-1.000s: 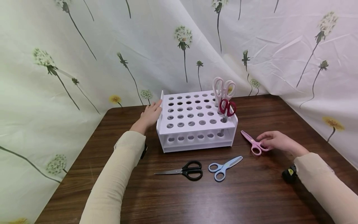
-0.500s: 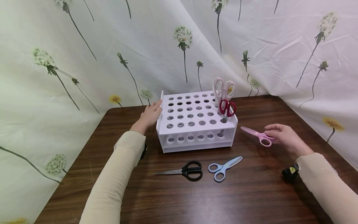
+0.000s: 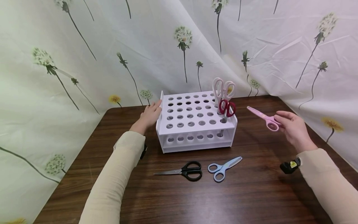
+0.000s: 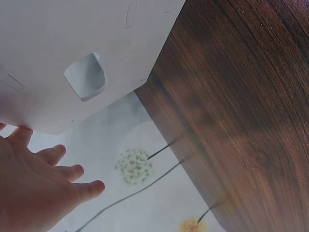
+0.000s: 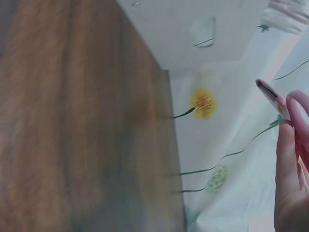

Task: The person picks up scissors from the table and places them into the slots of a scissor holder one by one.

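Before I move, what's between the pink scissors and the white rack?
Nothing: the head view shows only bare tabletop between the pink scissors and the white rack.

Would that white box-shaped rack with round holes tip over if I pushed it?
The white rack with round holes would probably slide rather than tip: it looks wide for its height. It's likely light for its size, given its open front and many holes. Its flat side panel suggests it's fairly stiff.

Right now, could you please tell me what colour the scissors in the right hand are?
The held scissors are pink, clearest in the head view.
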A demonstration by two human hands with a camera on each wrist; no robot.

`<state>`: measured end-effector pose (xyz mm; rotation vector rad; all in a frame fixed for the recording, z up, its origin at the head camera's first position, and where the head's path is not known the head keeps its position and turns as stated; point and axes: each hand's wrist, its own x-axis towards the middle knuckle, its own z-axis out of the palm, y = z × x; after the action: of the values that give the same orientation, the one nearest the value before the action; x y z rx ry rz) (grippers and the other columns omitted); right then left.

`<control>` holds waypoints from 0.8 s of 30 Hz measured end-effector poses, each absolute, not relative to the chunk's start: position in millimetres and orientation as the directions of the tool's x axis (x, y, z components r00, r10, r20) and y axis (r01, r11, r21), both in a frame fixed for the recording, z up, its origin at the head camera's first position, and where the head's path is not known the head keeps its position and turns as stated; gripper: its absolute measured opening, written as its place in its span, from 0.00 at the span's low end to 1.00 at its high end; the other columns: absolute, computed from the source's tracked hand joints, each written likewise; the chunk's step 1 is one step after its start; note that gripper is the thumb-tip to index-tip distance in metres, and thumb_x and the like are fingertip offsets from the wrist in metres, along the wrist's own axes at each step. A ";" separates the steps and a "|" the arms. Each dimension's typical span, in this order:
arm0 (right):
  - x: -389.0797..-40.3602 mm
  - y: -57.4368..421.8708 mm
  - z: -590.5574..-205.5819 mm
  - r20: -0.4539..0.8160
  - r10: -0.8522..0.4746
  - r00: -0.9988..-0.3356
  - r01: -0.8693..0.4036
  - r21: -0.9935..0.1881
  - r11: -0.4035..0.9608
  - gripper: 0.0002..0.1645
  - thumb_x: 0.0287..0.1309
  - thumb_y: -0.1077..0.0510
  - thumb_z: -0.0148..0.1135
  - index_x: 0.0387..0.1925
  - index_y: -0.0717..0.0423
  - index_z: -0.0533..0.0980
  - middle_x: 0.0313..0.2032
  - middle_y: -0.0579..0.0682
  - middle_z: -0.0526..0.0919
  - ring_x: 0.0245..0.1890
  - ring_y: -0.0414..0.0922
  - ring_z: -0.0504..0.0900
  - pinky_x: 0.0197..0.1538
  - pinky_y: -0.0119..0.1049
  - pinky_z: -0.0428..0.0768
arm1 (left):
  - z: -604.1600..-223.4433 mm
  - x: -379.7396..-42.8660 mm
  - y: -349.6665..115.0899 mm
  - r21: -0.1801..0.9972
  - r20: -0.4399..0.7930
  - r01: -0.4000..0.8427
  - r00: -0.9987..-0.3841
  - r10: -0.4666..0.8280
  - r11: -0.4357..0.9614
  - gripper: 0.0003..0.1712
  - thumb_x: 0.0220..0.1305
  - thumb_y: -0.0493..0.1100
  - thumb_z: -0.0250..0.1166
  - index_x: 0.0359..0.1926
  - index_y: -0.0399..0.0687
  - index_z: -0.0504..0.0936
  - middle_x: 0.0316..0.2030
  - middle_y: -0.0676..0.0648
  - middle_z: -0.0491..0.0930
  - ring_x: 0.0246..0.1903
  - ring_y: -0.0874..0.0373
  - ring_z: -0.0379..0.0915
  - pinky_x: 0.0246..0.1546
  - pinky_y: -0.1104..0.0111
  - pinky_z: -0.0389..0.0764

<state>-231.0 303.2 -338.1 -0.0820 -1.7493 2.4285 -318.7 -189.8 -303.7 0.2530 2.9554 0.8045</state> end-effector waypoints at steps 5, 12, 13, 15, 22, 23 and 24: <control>-232.1 295.9 -321.9 0.072 0.211 -0.975 -0.153 -0.906 -0.396 0.07 0.54 0.67 0.62 0.34 0.55 0.78 0.28 0.49 0.82 0.28 0.39 0.82 0.31 0.30 0.79 | -304.0 -318.8 -190.1 0.508 -0.019 0.141 -0.984 0.175 0.850 0.32 0.69 0.53 0.27 0.73 0.60 0.42 0.71 0.42 0.37 0.67 0.40 0.26 0.60 0.41 0.36; -233.0 286.5 -303.7 0.123 0.231 -0.965 -0.224 -0.842 -0.491 0.10 0.52 0.68 0.63 0.38 0.59 0.75 0.30 0.51 0.82 0.27 0.42 0.82 0.28 0.31 0.80 | -303.2 -318.7 -189.1 0.508 -0.016 0.138 -0.985 0.169 0.850 0.32 0.68 0.52 0.28 0.73 0.59 0.42 0.71 0.42 0.37 0.67 0.40 0.27 0.60 0.42 0.36; -233.3 285.0 -301.9 0.133 0.231 -0.964 -0.235 -0.834 -0.499 0.10 0.52 0.68 0.62 0.38 0.60 0.75 0.31 0.52 0.83 0.27 0.42 0.82 0.28 0.31 0.79 | -303.0 -318.6 -189.0 0.507 -0.015 0.138 -0.986 0.168 0.851 0.32 0.68 0.52 0.28 0.73 0.59 0.42 0.71 0.42 0.37 0.67 0.40 0.27 0.60 0.42 0.37; -234.7 281.9 -299.2 0.161 0.229 -0.960 -0.262 -0.807 -0.530 0.10 0.53 0.70 0.61 0.39 0.63 0.74 0.31 0.53 0.82 0.28 0.43 0.82 0.28 0.31 0.80 | -302.8 -318.6 -189.0 0.507 -0.015 0.137 -0.986 0.168 0.851 0.32 0.68 0.52 0.28 0.73 0.59 0.42 0.71 0.42 0.37 0.67 0.40 0.27 0.60 0.42 0.37; -238.3 273.0 -291.5 0.257 0.201 -0.945 -0.326 -0.762 -0.559 0.11 0.54 0.74 0.57 0.40 0.66 0.71 0.30 0.57 0.81 0.28 0.45 0.83 0.29 0.32 0.80 | -303.0 -318.2 -189.1 0.508 -0.014 0.140 -0.985 0.171 0.850 0.32 0.69 0.52 0.28 0.73 0.59 0.42 0.71 0.42 0.37 0.67 0.40 0.27 0.60 0.42 0.37; -238.6 272.1 -290.4 0.266 0.194 -0.944 -0.329 -0.763 -0.557 0.11 0.54 0.74 0.57 0.40 0.66 0.71 0.29 0.57 0.81 0.28 0.45 0.83 0.29 0.32 0.80 | -303.2 -318.4 -189.2 0.508 -0.014 0.142 -0.985 0.173 0.850 0.32 0.69 0.52 0.28 0.73 0.59 0.42 0.71 0.41 0.37 0.67 0.40 0.27 0.60 0.42 0.36; -238.9 271.1 -289.4 0.273 0.184 -0.944 -0.329 -0.761 -0.559 0.11 0.54 0.74 0.56 0.41 0.67 0.70 0.30 0.58 0.82 0.28 0.46 0.83 0.29 0.32 0.80 | -303.4 -318.7 -189.2 0.507 -0.014 0.143 -0.985 0.175 0.850 0.32 0.68 0.52 0.27 0.73 0.59 0.42 0.71 0.41 0.37 0.67 0.40 0.27 0.60 0.42 0.37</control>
<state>-238.9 271.1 -289.4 0.2342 -1.2853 2.5312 -318.7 -189.2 -303.4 0.2549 2.9641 0.8047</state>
